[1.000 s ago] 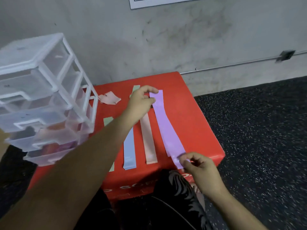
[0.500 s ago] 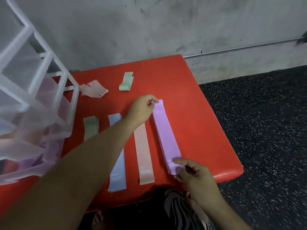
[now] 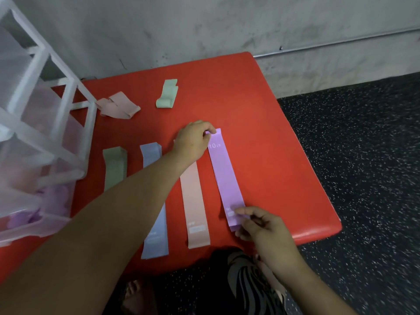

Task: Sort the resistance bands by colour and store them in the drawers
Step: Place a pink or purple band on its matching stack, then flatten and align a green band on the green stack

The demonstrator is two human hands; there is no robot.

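I'm watching the left hand (image 3: 193,142) pinching the far end of the purple band (image 3: 225,178) while the right hand (image 3: 266,230) is pinching its near end, the band lying flat on the red pad (image 3: 261,133). Just beside it, pink (image 3: 195,201), blue (image 3: 156,242) and green (image 3: 114,167) bands are lying in a parallel row. A crumpled pink band (image 3: 118,106) and a folded green band (image 3: 168,94) are sitting farther back, near the clear drawer unit (image 3: 34,133) on the left.

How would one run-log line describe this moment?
purple band: flat on red bench | left hand: pinches its far end | right hand: pinches its near end
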